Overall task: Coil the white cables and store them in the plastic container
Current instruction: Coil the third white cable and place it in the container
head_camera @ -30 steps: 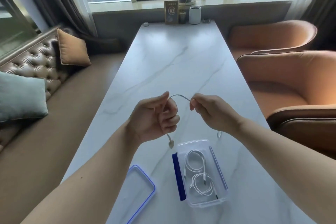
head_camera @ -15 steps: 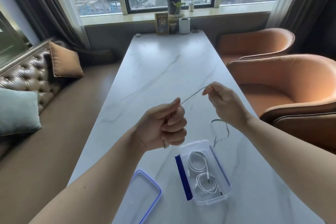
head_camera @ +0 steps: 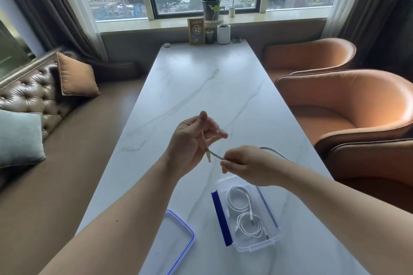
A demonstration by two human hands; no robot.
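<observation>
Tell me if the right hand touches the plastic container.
Cannot tell. In the head view the right hand overlaps the plastic container's far rim, apparently above it.

Both bare forearms reach up from the bottom edge toward the middle of the view. The left hand point(head_camera: 190, 143) sits at 9 o'clock from the right hand point(head_camera: 248, 165), palm turned toward the right, its fingers point(head_camera: 218, 133) half spread and pointing toward 1 o'clock, a thin white cable point(head_camera: 215, 156) running down between them. The right hand is lower, back facing up, with thumb and forefinger pinched on that cable toward 9 o'clock. The 2 hands are just beside each other, not touching.
</observation>
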